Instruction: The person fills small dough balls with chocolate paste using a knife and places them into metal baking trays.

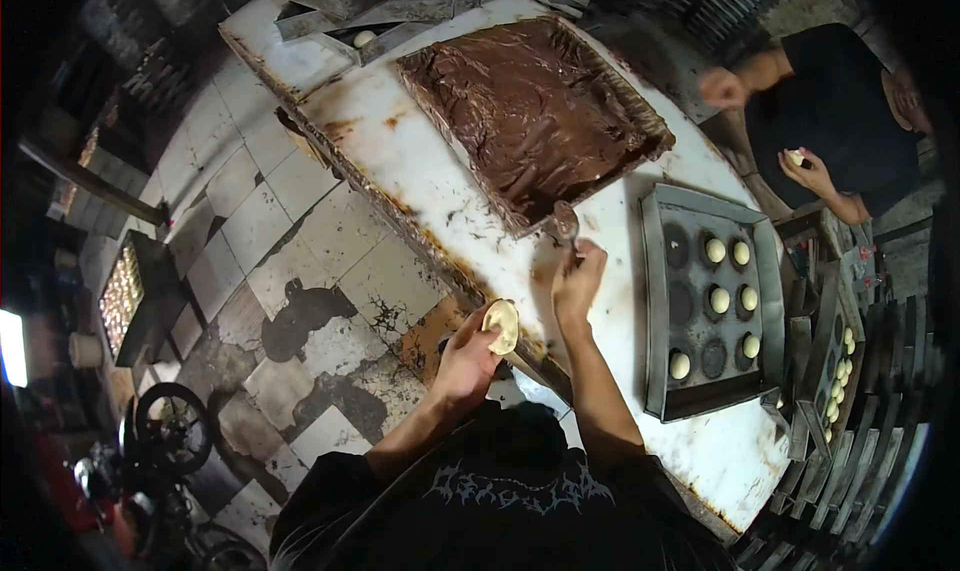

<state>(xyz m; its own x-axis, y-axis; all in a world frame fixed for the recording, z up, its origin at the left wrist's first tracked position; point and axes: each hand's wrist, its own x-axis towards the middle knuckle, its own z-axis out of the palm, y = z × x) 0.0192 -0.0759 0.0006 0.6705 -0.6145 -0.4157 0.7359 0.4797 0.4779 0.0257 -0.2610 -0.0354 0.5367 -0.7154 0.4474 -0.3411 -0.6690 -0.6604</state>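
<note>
My left hand (468, 361) is closed around a flattened round of pale dough (501, 328), held up by the table's near edge. In my right hand (578, 276) is a spoon (565, 223), its bowl smeared with brown. The spoon's bowl is beside the near corner of a large tray filled with chocolate paste (530, 111). Right of my right hand stands a metal baking tray (655, 301) with several pale dough balls (719, 300) on dark round spots.
A co-worker (835, 111) across the table holds a small piece of dough (796, 158). Stacked metal trays (340, 11) with dough balls stand at the far left. Another tray (835, 371) of dough balls lies at the right. A motorcycle (170, 441) is on the tiled floor.
</note>
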